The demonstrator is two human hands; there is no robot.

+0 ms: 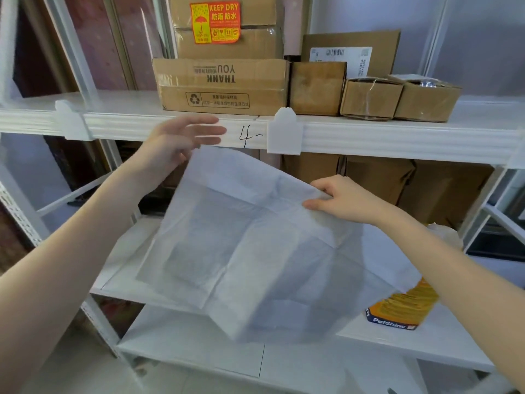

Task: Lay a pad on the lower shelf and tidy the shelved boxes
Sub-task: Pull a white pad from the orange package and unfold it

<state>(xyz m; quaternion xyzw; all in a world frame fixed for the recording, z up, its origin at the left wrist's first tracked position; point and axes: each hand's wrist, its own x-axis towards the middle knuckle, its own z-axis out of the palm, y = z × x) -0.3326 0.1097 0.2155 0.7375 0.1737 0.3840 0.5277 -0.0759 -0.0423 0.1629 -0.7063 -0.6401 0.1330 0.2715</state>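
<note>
A white creased pad [255, 237] hangs unfolded in the air over the lower shelf [176, 331]. My right hand [343, 200] pinches its upper right edge. My left hand [181, 140] is at the pad's upper left corner, fingers spread and blurred, thumb behind the sheet; whether it grips the corner is unclear. Brown cardboard boxes stand on the upper shelf [397, 132]: a long "THANK YOU" box [221, 86], a "KEEP DRY" box [227, 27] stacked behind it, and smaller boxes [372, 98] to the right. More boxes [412, 186] sit at the back of the lower shelf.
An orange and blue "PetShiny" package [397, 311] lies on the lower shelf at the right, partly under the pad. White shelf posts [17, 200] frame the left side. A clip bracket [284, 132] sits on the upper shelf's front rail by a handwritten "4-".
</note>
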